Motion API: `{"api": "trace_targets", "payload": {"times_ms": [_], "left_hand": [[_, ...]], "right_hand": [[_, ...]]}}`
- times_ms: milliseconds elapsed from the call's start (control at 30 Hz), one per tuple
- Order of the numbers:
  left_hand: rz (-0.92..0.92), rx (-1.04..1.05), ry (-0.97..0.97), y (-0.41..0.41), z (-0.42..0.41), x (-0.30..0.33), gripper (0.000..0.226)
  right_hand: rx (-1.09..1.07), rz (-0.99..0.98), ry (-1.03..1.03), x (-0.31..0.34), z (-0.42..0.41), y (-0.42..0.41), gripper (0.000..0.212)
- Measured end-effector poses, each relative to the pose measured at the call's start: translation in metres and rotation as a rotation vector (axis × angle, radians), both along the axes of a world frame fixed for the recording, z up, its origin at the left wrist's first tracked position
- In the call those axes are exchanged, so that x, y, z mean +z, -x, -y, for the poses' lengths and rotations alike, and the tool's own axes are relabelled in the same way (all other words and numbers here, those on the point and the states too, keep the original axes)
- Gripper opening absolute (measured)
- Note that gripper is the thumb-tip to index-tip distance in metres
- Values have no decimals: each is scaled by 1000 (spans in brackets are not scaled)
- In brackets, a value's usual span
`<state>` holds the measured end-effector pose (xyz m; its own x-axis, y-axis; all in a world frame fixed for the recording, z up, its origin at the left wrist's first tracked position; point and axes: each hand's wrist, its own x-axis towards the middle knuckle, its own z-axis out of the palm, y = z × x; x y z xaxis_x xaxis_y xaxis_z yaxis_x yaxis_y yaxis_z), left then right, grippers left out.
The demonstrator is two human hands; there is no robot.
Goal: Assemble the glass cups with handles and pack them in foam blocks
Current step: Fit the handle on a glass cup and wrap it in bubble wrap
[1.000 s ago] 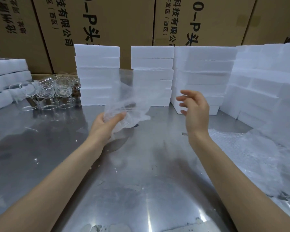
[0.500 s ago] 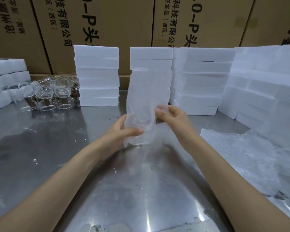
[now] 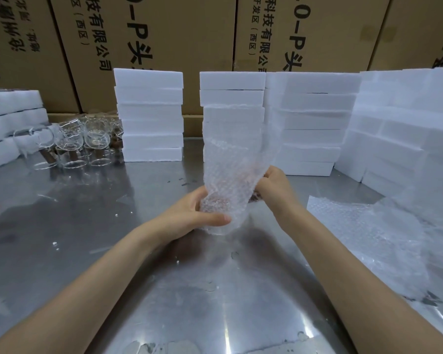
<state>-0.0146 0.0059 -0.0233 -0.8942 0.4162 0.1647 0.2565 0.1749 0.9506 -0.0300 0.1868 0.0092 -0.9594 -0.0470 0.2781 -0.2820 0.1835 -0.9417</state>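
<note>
**Head view: both hands wrapping a cup in bubble wrap**

Head camera shows the left hand (image 3: 197, 215) curled round the lower end of a clear bubble-wrap sheet (image 3: 230, 175), thumb across its front, apparently holding a clear glass cup (image 3: 219, 200) inside it; the cup itself is only dimly visible through the film. The right hand (image 3: 271, 185) pinches the sheet's right edge, probably to draw it round the cup. The sheet's free upper part stands tall above both hands.

Beneath them lies the scuffed steel table (image 3: 164, 290), with open room in front and to the left. More bubble wrap (image 3: 368, 238) lies near the right forearm. Stacked white foam blocks (image 3: 149, 116) line the back and right edge, and unwrapped glass cups with brown handles (image 3: 72, 144) stand far left, well apart from the hands.
</note>
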Motion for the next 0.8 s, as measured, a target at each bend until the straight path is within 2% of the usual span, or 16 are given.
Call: {"api": "trace_targets", "payload": {"times_ms": [33, 133, 167, 233, 300, 433, 533, 667, 733, 800], "left_hand": [[5, -5, -7, 0, 1, 0, 60], [10, -17, -46, 1, 1, -1, 62], [11, -16, -62, 1, 1, -1, 62], [1, 2, -86, 2, 1, -2, 62], [-7, -20, -105, 3, 0, -3, 61], [-47, -75, -112, 1, -4, -4, 48], [-50, 10, -159, 0, -6, -6, 44], [-36, 109, -237, 3, -9, -9, 47], [16, 148, -283, 6, -12, -7, 50], [80, 225, -318, 8, -13, -6, 53]], "right_hand": [[1, -3, -24, 1, -1, 0, 9], [99, -31, -24, 2, -3, -4, 33], [142, -30, -28, 3, -2, -6, 34], [217, -23, -44, 5, -2, -7, 34], [274, -23, -82, 5, -2, -7, 25], [312, -30, -172, 1, 2, -8, 15], [286, -52, -250, 0, 5, -7, 23], [274, -47, -216, 2, 6, -8, 37], [228, -58, -181, 2, 8, -9, 31], [154, -101, -130, 2, 10, -9, 11]]}}
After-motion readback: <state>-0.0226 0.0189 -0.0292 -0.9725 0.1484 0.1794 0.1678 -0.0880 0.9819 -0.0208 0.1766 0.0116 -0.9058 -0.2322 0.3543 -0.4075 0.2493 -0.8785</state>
